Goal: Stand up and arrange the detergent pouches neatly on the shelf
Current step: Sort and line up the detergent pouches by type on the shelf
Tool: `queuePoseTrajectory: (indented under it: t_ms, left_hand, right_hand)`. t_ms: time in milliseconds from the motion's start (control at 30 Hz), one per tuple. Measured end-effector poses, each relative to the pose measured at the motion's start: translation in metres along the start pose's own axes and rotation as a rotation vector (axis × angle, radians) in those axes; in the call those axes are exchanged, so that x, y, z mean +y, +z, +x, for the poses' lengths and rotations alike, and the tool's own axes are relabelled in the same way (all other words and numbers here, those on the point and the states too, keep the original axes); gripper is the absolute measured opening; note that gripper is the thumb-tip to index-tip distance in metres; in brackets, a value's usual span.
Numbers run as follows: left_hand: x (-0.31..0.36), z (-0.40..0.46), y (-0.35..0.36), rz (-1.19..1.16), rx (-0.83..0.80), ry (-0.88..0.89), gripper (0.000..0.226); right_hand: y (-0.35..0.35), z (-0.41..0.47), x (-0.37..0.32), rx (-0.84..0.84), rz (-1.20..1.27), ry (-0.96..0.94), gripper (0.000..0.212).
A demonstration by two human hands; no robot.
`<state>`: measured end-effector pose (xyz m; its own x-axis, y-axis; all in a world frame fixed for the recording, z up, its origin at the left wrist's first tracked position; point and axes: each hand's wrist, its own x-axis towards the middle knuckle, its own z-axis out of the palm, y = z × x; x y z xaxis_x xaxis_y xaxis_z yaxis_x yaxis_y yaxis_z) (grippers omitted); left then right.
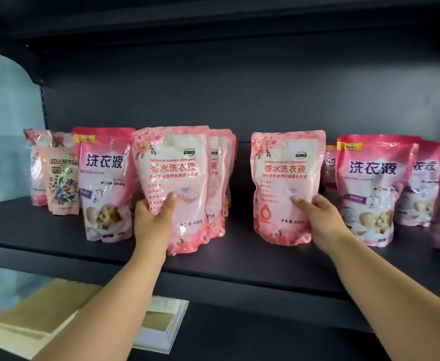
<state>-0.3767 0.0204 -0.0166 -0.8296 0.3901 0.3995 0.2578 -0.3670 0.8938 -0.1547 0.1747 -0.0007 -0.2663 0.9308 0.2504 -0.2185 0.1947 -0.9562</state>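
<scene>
We are mid-arrangement: our left hand (154, 214) grips one pale pink pouch (173, 188) and our right hand (320, 220) grips its twin (284, 186), both upright on the shelf (239, 259). Next, we judge, each needs squaring against the rows just outside our hands.

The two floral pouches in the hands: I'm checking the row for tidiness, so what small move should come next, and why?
Probably slide the pouch held by the right hand leftward toward the pouch gripped by the left hand. Both stand upright on the shelf, but a bare gap separates these matching packs; closing it would likely group them neatly.
</scene>
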Motion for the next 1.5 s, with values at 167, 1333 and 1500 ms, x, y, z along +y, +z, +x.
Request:
queuePoseTrajectory:
  t_ms: [167, 1333, 1500]
  left_hand:
    - [-0.002, -0.003, 0.010, 0.096, -0.096, 0.041, 0.043]
    - [-0.021, -0.021, -0.149, 1.111, -0.522, 0.194, 0.043]
    - [0.009, -0.030, -0.168, 0.461, -0.158, 0.112, 0.034]
  right_hand:
    - [0.002, 0.001, 0.000, -0.043, 0.021, 0.007, 0.027]
    - [0.301, -0.086, 0.028, -0.357, -0.164, 0.042, 0.044]
    - [0.288, -0.093, 0.020, -0.364, -0.085, -0.014, 0.028]
